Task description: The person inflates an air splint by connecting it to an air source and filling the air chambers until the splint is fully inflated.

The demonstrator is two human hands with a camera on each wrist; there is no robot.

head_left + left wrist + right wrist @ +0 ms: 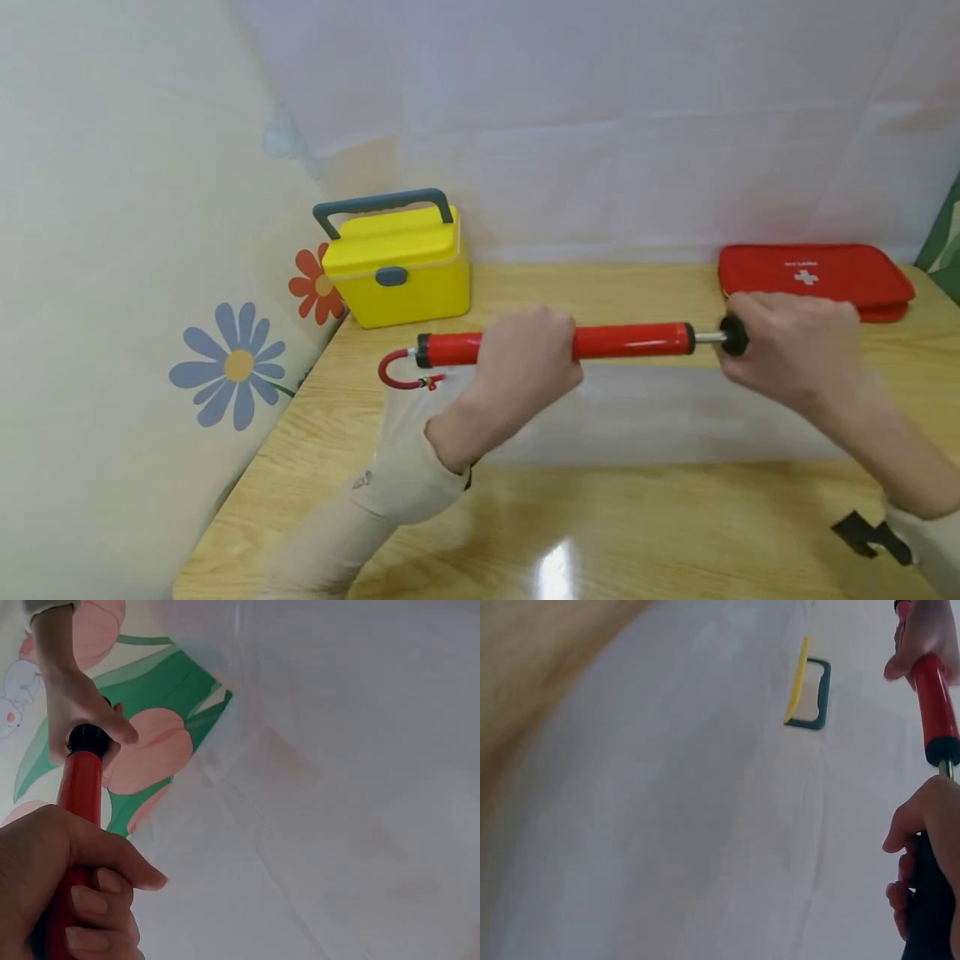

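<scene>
A red hand air pump is held level above the table. My left hand grips its barrel, fingers curled round it, as the left wrist view also shows. My right hand holds the black handle at the other end. Between barrel and handle a short length of metal rod is visible. From the barrel's left end a red hose bends back under the pump; whether its brass-coloured tip joins the clear plastic sheet or bag below, I cannot tell.
A yellow cooler box with a grey handle stands at the back left of the wooden table. A red first aid pouch lies at the back right, behind my right hand. White cloth hangs behind; a flower-patterned wall is on the left.
</scene>
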